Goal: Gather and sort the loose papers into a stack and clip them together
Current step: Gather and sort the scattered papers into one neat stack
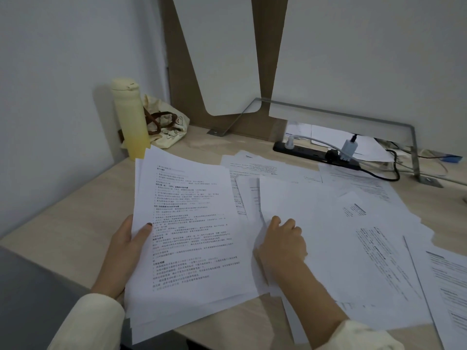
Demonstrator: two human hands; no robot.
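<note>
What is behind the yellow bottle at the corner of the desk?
A cream cloth bag with brown handles sits behind the bottle, showing mostly on its right. The bottle covers the bag's left part, and what the bag holds cannot be seen.

The gathered stack [192, 243] lies left on the surface [75, 223], loose papers [353, 236] right, bottle [130, 117] and bag [166, 125] behind it, power strip [316, 152] behind the papers.

Matt white papers [328, 236] on a pale wood-grain desk [75, 223].
</note>
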